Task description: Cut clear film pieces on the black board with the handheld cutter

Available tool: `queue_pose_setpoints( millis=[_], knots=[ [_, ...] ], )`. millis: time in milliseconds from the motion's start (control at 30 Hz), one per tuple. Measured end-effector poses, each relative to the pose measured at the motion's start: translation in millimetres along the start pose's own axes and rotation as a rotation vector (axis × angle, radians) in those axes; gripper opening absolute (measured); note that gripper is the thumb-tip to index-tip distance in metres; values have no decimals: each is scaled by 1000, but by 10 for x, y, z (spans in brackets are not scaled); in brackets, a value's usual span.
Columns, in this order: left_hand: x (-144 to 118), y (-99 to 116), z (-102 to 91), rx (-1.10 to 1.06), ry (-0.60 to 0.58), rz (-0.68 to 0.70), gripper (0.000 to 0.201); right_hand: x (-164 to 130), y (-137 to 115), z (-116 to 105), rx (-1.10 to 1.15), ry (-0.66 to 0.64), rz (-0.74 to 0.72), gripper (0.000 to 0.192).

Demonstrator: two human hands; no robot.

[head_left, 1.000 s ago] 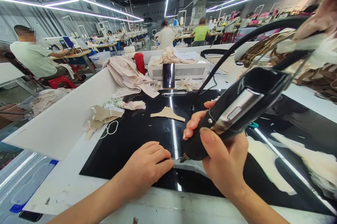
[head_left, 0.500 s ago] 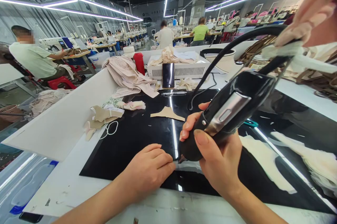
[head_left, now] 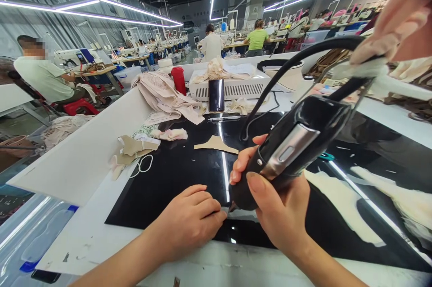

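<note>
My right hand (head_left: 280, 215) is wrapped round a black corded hand tool (head_left: 270, 179) with a silver switch, held at a slant. Its small tip points down at the black board (head_left: 172, 179), close to my left fingertips. My left hand (head_left: 194, 217) rests on the board with fingers curled together. Their tips meet the end of a thin translucent strip (head_left: 243, 215), which runs under the tool. Beyond the hands lies a tan curved fabric piece (head_left: 216, 144). Right of my right hand lies a larger cream piece (head_left: 347, 206).
Fabric scraps (head_left: 135, 147) with white cord lie left. Behind are a phone (head_left: 216, 95), a pen (head_left: 223, 118), a red bottle (head_left: 178, 80) and a vented white box (head_left: 232, 89). Cream pieces (head_left: 401, 192) lie right. The tool's cable (head_left: 297, 55) arches overhead. People sit at sewing machines beyond.
Both hands and the tool hold nearly the same place. My left fingertips have shifted very slightly right, and the camera view has moved a little.
</note>
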State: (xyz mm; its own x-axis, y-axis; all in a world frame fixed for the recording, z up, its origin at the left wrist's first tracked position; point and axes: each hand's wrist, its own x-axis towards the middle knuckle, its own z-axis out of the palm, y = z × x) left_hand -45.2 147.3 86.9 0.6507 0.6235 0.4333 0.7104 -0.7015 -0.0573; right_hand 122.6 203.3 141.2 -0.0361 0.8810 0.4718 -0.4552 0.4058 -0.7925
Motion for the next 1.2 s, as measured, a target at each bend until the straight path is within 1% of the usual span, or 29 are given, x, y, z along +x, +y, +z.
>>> queue_pose_setpoints(
  millis=[200,333,567,833,1200],
  knots=[
    [-24,30,-63,-29,-14,-7,16,-15,20,-22,23,-18,15,32],
    [-71,45,-60,-29,-23,-7,17,-26,26,25,38,-7,23,29],
    [-107,60,-40,-22,-36,-9,20,-43,27,89,106,-43,33,27],
    [-109,112,-49,-28,6,-23,19,-57,28,71,94,-57,26,29],
    [-138,96,-89,-85,0,-64,18,-70,16,6,83,-29,45,35]
  ],
)
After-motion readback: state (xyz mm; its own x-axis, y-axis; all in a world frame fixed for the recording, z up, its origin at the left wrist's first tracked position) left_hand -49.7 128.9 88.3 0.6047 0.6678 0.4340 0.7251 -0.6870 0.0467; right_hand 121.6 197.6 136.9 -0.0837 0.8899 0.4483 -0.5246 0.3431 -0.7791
